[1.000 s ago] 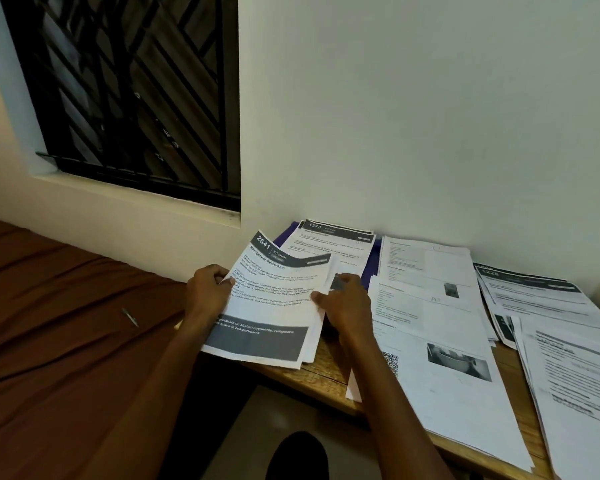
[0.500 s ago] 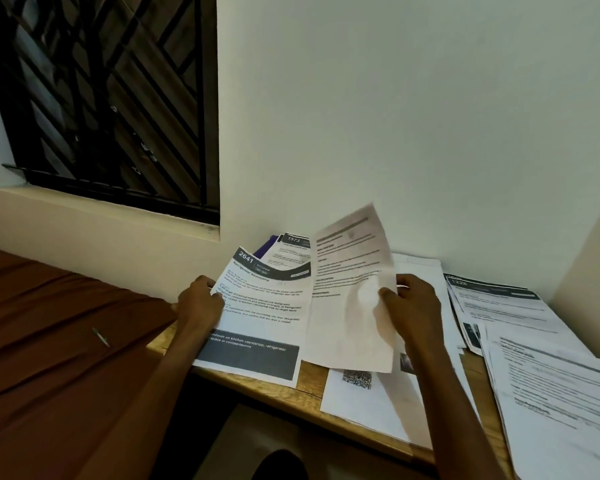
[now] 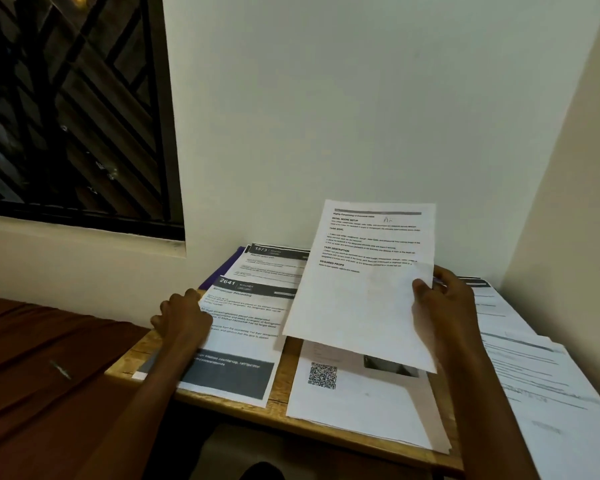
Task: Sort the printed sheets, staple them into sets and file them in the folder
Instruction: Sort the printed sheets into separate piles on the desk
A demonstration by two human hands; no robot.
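Note:
My right hand (image 3: 444,306) pinches the right edge of a single printed sheet (image 3: 357,289), thumb on its front, and holds it lifted and tilted above the desk. My left hand (image 3: 182,318) rests on the left edge of the stack headed 2641 (image 3: 243,341), which lies flat at the desk's left end. Behind that stack lies a sheet headed 1573 (image 3: 274,259) on top of a purple folder (image 3: 219,271). Under the raised sheet sits a pile with a QR code (image 3: 343,403). More printed sheets (image 3: 541,375) cover the right end.
The wooden desk (image 3: 281,414) stands in a corner, with a wall behind it and another to its right. A brown cloth surface (image 3: 42,358) with a small pen-like object (image 3: 60,369) adjoins the desk on the left. A barred window (image 3: 70,105) is at upper left.
My right hand has pulled one sheet off the 2641 stack, carried it to the right and raised it higher. My left hand has stayed on the stack, which now lies flat.

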